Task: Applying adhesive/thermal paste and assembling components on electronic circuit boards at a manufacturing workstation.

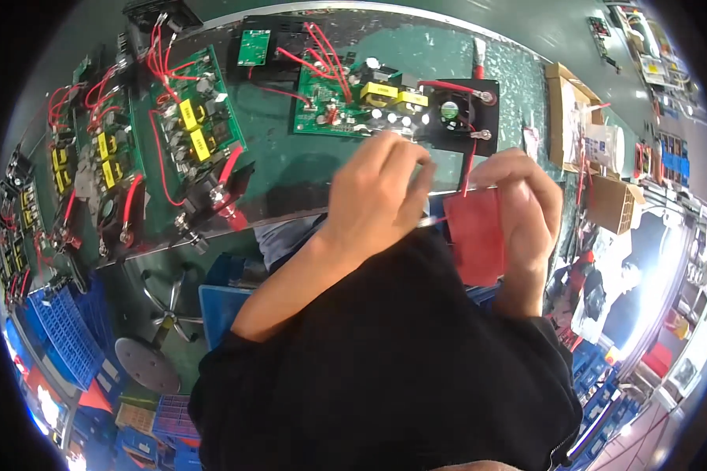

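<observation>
My left hand [381,184] is over the near edge of a green circuit board [310,125], its fingers curled and blurred. What they hold, if anything, is hidden. To the right, my right hand [530,208] is closed, thumb and fingers drawn together beside a thin red wire [469,174]; I cannot make out what is in it. The board carries yellow transformers [379,95] and red wires. Joined to it by a thick red cable [448,85] is a black plate [467,140] with a small fan [449,111] and ring terminals. A red flat piece [477,243] lies below, between my hands.
Several similar wired boards [198,110] line the bench [267,184] on the left. A brush [479,59] lies at the back. Cardboard boxes [614,204] stand at the right. Below left are a round stool [147,365] and a blue crate [67,326].
</observation>
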